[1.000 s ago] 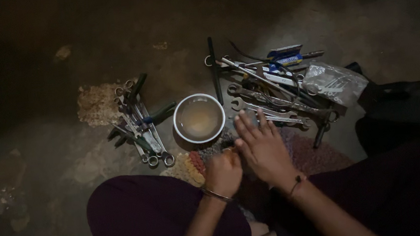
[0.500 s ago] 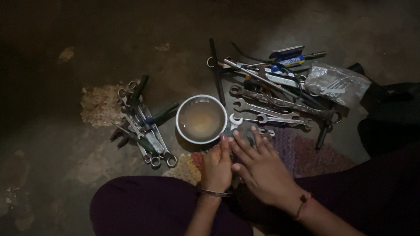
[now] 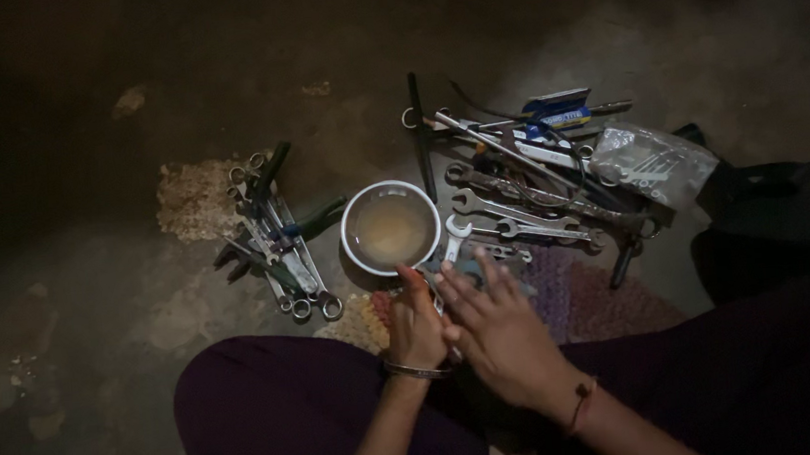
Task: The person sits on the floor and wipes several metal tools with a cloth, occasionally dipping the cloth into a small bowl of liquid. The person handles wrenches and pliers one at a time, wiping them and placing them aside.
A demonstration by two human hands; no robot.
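My left hand (image 3: 417,326) is closed around the shaft of an open-ended wrench (image 3: 451,236), whose jaw end sticks out toward a white bowl (image 3: 361,258) of cloudy brownish liquid. My right hand (image 3: 498,331) lies against the left one with its fingers spread over the wrench's shaft and what looks like a bit of cloth. Both hands hover just in front of the bowl, above a woven mat (image 3: 596,299).
A pile of wrenches and long tools (image 3: 528,194) lies right of the bowl, with a clear plastic bag (image 3: 651,162) and a blue packet (image 3: 555,110) behind. A smaller heap of wrenches and green-handled tools (image 3: 276,242) sits left. My knees frame the bottom.
My right hand drew back from the tool pile to meet the left hand. A wrench now shows in my left hand, pointing toward the bowl.
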